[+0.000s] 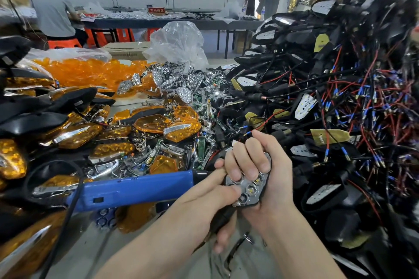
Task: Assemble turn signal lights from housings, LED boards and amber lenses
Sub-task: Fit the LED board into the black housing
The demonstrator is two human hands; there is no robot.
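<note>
Right hand [260, 165] grips housing [263, 197], lower centre; left hand [210, 197] pinches reflector [249, 186].
Seat it flush: press evenly, avoid tilt.

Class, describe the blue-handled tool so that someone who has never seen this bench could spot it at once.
Start at the heap of amber lenses on the left and drop to the left hand and right hand holding a half-built light. Left of them lies the blue-handled tool, trailing a black cord. It is the only large blue object among amber, chrome and black parts.
</note>
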